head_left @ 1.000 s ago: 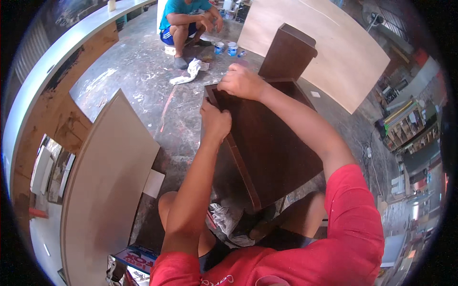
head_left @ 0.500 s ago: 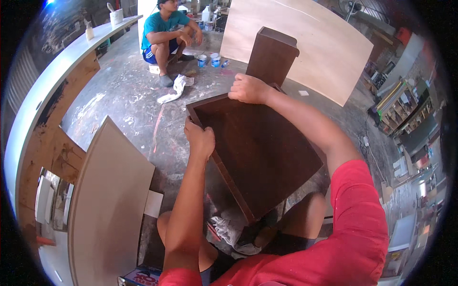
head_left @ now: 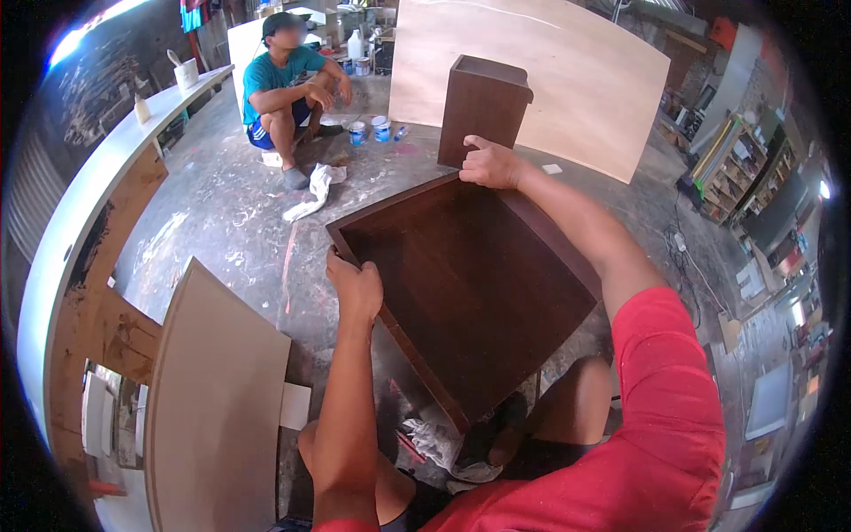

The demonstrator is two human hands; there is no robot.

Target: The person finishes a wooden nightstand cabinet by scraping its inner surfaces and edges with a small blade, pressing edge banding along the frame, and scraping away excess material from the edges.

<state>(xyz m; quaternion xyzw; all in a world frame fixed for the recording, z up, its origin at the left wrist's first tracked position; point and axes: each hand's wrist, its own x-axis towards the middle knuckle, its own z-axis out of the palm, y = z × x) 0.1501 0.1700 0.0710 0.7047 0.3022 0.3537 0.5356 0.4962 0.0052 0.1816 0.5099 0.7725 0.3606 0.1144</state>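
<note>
A shallow dark brown wooden box, like a drawer with raised sides, is tilted in front of me above my legs, its inside facing up. My left hand is closed on its left corner, thumb at the rim. At the far corner, my right hand grips the top edge with curled fingers, one digit pointing out to the left. The box's underside and the fingertips behind its walls are hidden. Just beyond the right hand, a second dark brown wooden box stands upright on the floor.
A pale panel leans at my left beside a long white-topped bench. Ahead, a person squats near paint cans and a white rag. A large plywood sheet stands behind. Cables lie at right.
My right hand has shifted rightward along the far edge to the corner. The box has turned and tilted, showing more of its inside. The view has shifted slightly; the squatting person's head has turned.
</note>
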